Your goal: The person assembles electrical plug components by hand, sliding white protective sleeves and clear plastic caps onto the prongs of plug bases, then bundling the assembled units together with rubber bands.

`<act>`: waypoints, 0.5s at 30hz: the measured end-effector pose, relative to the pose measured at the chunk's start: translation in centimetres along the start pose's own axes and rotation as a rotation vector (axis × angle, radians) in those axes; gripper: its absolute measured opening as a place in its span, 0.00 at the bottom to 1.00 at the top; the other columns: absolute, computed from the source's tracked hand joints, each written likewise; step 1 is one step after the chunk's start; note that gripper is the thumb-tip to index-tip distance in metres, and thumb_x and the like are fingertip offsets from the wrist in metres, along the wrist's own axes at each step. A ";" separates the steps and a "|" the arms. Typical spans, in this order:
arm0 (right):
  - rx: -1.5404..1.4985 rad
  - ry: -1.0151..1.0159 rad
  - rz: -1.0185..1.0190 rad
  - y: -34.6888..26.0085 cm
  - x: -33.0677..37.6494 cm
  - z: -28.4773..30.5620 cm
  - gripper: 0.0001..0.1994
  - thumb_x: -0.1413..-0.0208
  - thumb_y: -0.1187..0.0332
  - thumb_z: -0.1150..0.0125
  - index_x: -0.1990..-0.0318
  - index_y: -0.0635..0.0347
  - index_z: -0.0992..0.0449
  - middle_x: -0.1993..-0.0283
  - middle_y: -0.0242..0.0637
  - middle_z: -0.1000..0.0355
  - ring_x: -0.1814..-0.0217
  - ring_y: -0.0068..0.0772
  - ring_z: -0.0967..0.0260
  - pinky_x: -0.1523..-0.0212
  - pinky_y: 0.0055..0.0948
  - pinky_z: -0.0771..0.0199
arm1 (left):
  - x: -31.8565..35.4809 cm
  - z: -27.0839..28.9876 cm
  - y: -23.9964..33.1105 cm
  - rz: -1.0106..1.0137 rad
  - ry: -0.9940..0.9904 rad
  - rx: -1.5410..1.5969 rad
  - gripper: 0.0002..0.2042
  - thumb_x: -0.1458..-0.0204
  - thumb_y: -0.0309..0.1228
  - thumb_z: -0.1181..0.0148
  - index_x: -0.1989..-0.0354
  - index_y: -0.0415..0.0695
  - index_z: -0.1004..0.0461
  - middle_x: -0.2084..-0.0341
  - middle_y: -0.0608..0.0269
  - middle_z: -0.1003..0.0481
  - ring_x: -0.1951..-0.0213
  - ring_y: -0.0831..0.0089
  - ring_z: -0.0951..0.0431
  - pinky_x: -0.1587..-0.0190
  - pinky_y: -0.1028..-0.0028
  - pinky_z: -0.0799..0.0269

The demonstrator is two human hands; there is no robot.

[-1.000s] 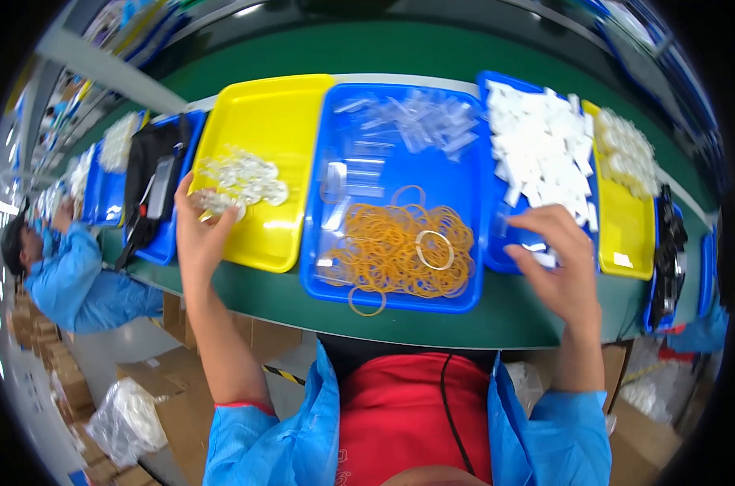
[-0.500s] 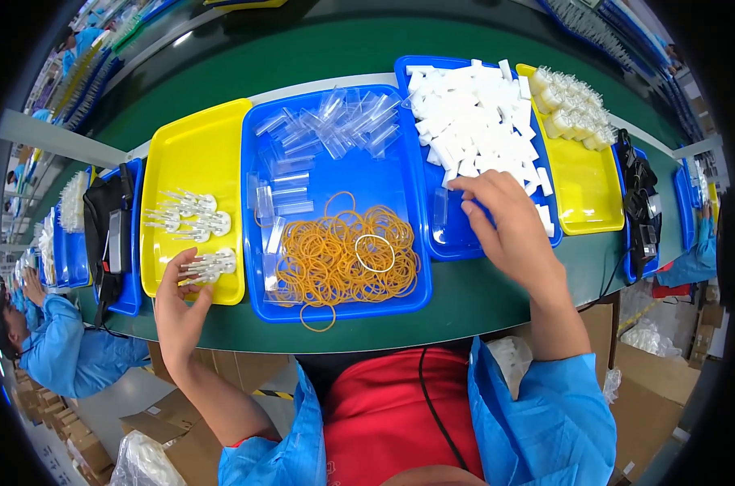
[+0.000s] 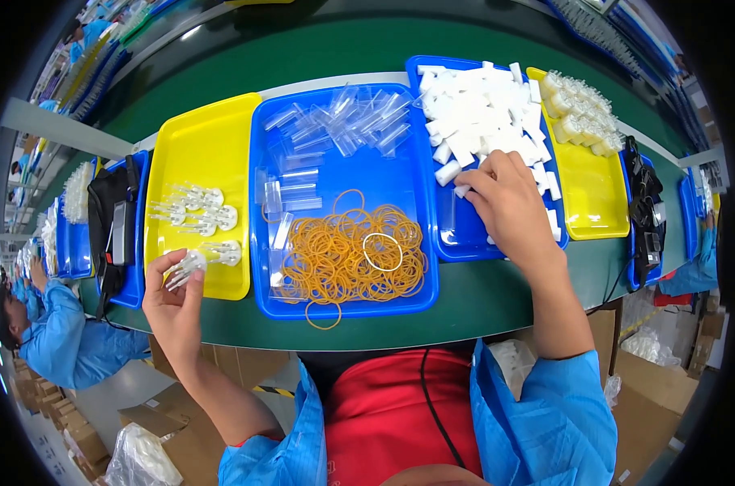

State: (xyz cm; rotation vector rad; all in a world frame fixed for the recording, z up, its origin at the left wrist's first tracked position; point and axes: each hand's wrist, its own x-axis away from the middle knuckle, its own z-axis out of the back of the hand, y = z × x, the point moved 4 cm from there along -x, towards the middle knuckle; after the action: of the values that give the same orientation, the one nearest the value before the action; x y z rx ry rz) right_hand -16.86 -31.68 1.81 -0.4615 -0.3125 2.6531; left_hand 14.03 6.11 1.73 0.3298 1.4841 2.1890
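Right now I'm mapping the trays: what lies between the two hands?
Head view: the blue tray with orange rubber bands and clear sleeves.

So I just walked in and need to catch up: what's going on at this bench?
A person at a green bench works with both hands over trays. The left hand holds a small clear part at the yellow tray. The right hand reaches among white blocks in a blue tray. Rubber bands lie untouched in the middle tray.

Left hand (image 3: 173,304) now lifting clear bundle (image 3: 183,267), right hand (image 3: 509,202) reaching deeper into white pieces (image 3: 481,121)
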 end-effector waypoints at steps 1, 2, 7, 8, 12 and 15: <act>-0.027 0.018 -0.001 -0.3 0.0 0.1 0.12 0.42 0.75 0.27 0.51 0.55 0.13 0.57 0.42 0.28 0.47 0.47 0.28 0.44 0.44 0.26 | 0.5 -0.5 0.4 0.003 -0.004 0.107 0.17 0.38 0.16 0.30 0.41 0.37 0.22 0.44 0.58 0.19 0.46 0.74 0.17 0.45 0.74 0.20; -0.057 0.034 -0.001 -0.6 -0.1 0.2 0.12 0.43 0.74 0.25 0.52 0.56 0.13 0.57 0.42 0.28 0.47 0.48 0.28 0.44 0.44 0.26 | 1.1 -1.2 0.9 0.009 0.013 0.099 0.17 0.38 0.16 0.30 0.41 0.37 0.22 0.44 0.58 0.19 0.46 0.74 0.17 0.45 0.74 0.20; -0.230 0.167 0.064 -1.0 0.5 1.2 0.12 0.45 0.81 0.25 0.54 0.61 0.18 0.52 0.39 0.18 0.49 0.41 0.22 0.49 0.35 0.23 | 2.8 -6.6 4.0 -0.100 -0.155 0.379 0.20 0.37 0.12 0.34 0.37 0.33 0.23 0.41 0.55 0.20 0.43 0.73 0.18 0.41 0.73 0.23; -0.243 0.163 0.077 -1.2 0.8 1.0 0.12 0.45 0.81 0.25 0.54 0.61 0.18 0.52 0.39 0.18 0.49 0.41 0.22 0.49 0.35 0.23 | 3.1 -7.6 4.5 -0.085 -0.216 0.422 0.22 0.37 0.12 0.34 0.35 0.32 0.24 0.41 0.55 0.20 0.44 0.73 0.18 0.41 0.73 0.22; -0.490 0.118 -0.107 -1.6 1.5 -0.3 0.13 0.41 0.82 0.27 0.50 0.63 0.19 0.54 0.37 0.18 0.58 0.26 0.20 0.59 0.26 0.24 | 3.6 -11.3 5.0 0.017 -0.349 0.483 0.27 0.37 0.13 0.31 0.30 0.34 0.27 0.42 0.55 0.20 0.45 0.73 0.17 0.42 0.73 0.21; -0.843 0.153 -0.163 -3.8 1.3 -0.4 0.18 0.38 0.85 0.30 0.42 0.67 0.22 0.50 0.41 0.19 0.47 0.27 0.17 0.47 0.25 0.17 | 4.1 -12.8 5.0 0.021 -0.332 0.484 0.25 0.38 0.13 0.30 0.33 0.36 0.28 0.42 0.55 0.21 0.44 0.72 0.16 0.42 0.72 0.20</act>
State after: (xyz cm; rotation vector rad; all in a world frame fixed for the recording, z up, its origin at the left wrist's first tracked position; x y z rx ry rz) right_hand -16.41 -27.75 2.21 -0.8338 -1.3617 2.2016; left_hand 3.57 -3.69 1.12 0.8254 1.7946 1.6584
